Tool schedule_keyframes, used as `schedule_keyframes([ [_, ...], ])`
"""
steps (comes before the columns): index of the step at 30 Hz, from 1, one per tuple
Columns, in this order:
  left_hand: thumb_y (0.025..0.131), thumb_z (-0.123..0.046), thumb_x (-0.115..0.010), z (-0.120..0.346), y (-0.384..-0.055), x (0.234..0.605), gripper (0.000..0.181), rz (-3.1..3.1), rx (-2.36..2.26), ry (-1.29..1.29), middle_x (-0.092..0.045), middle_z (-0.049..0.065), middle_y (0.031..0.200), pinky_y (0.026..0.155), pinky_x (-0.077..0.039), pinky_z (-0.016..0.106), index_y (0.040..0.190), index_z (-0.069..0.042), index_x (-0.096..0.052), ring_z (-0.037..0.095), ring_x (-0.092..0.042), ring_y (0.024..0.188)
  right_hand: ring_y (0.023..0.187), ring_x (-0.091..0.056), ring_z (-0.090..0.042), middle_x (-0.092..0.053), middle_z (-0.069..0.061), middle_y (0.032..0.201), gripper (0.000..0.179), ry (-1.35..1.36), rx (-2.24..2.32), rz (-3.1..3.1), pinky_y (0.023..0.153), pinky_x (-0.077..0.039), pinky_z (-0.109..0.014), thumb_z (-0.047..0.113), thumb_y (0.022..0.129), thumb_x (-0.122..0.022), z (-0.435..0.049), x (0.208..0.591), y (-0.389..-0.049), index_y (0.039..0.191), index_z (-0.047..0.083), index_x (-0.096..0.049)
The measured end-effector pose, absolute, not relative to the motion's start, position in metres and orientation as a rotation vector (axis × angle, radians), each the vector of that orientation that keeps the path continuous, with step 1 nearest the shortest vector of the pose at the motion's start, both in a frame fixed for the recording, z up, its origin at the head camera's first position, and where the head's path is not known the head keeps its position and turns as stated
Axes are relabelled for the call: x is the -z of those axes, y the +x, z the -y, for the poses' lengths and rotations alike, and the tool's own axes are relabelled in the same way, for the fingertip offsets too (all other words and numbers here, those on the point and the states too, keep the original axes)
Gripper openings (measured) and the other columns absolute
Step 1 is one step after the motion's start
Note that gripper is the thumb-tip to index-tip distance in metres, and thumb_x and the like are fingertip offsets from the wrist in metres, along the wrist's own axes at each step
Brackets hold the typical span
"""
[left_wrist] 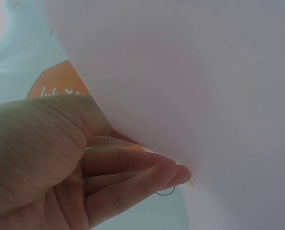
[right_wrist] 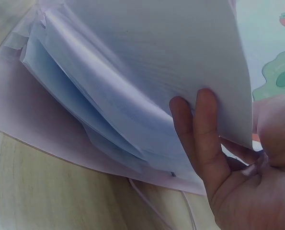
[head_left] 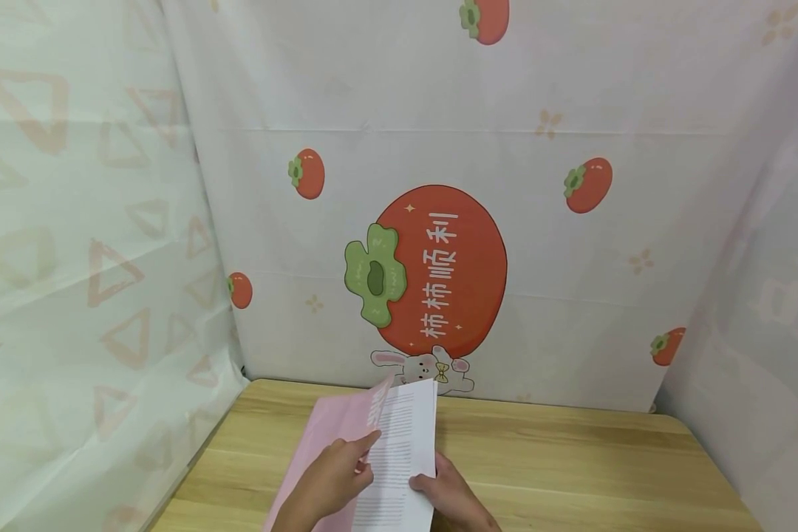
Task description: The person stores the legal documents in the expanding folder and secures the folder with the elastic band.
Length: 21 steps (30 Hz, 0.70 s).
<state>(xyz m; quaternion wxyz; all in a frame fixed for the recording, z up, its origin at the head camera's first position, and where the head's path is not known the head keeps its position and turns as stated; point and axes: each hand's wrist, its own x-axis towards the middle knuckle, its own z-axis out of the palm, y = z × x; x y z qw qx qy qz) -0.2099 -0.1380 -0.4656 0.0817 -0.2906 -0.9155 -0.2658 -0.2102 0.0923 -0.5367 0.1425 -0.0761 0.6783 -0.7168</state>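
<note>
A pink folder (head_left: 319, 451) with white printed paper (head_left: 399, 421) in it is held up in front of me. My left hand (head_left: 332, 473) pinches the edge of the pink cover, beside the printed lines. In the left wrist view, a pale sheet (left_wrist: 180, 72) covers part of the left hand (left_wrist: 75, 167), whose fingertips touch it. My right hand (head_left: 454, 491) grips the paper's right edge, thumb on the front. Seen in the right wrist view, two fingers of the right hand (right_wrist: 204, 129) lie against the sheet's back. Glossy plastic sleeves (right_wrist: 104, 86) hang loosely behind.
The folder stands over a wooden table (head_left: 572, 458). A white curtain (head_left: 273, 89) printed with persimmons closes the back, and more hanging cloth (head_left: 40, 295) borders the left side. Thin pink cords (right_wrist: 147, 203) trail below the folder.
</note>
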Motion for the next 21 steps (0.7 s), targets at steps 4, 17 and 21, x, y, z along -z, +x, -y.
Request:
schedule_keyframes([
  [4,0.08,-0.005,-0.067,0.139,-0.211,0.465,0.053,2.751,0.795,-0.87,-0.069,-0.005,0.078,0.063,-0.053,0.027,0.133,0.001,-0.066,0.002,-0.061,0.071,0.097,-0.07,-0.031,-0.066,-0.017,0.12,0.066,-0.207,2.038,-1.954,0.079,-0.058,-0.042,0.0,0.091,-0.057,-0.094,0.537,-0.211,0.152,-0.01,-0.034],
  [17,0.082,-0.004,-0.068,0.14,-0.21,0.464,0.053,2.777,0.807,-0.868,-0.072,-0.003,0.082,0.066,-0.054,0.028,0.135,0.0,-0.065,0.004,-0.063,0.075,0.101,-0.068,-0.03,-0.066,-0.016,0.122,0.063,-0.183,1.993,-1.963,0.084,-0.056,-0.042,0.0,0.091,-0.059,-0.101,0.534,-0.214,0.15,-0.009,-0.039],
  [21,0.082,-0.005,-0.067,0.14,-0.208,0.464,0.053,2.77,0.792,-0.868,-0.07,-0.005,0.08,0.065,-0.054,0.028,0.135,0.0,-0.066,0.004,-0.062,0.074,0.102,-0.067,-0.03,-0.066,-0.016,0.122,0.062,-0.218,2.021,-1.979,0.084,-0.055,-0.04,0.001,0.089,-0.06,-0.095,0.534,-0.214,0.147,-0.01,-0.042],
])
